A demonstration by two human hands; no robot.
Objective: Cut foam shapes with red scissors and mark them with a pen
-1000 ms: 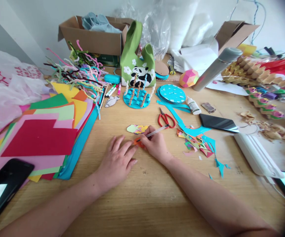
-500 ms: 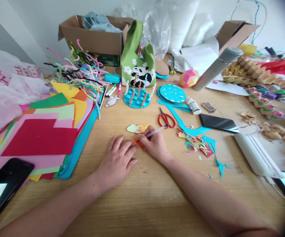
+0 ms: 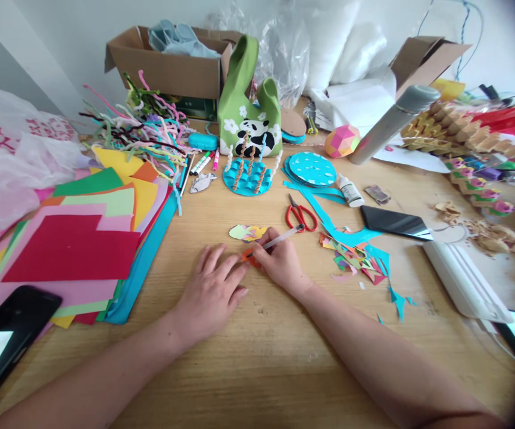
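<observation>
My right hand (image 3: 279,262) is closed around a pen (image 3: 284,236), its tip end down at a small orange paper piece (image 3: 249,256). Most of that piece is hidden under my fingers. My left hand (image 3: 215,286) lies flat on the table with its fingers apart, fingertips at the left edge of the orange piece. Just beyond the hands is a small cluster of coloured paper cutouts (image 3: 247,232). A pair of red-handled scissors (image 3: 300,215) rests behind my right hand. Further back stands a blue paper disc with twisted upright sticks (image 3: 247,177).
Coloured paper sheets (image 3: 74,250) and a phone (image 3: 16,328) lie at left. To the right are paper scraps (image 3: 355,256), a glue bottle (image 3: 350,192), a black phone (image 3: 395,223) and a white case (image 3: 465,280). A green panda bag (image 3: 250,107) and a grey flask (image 3: 391,125) stand behind.
</observation>
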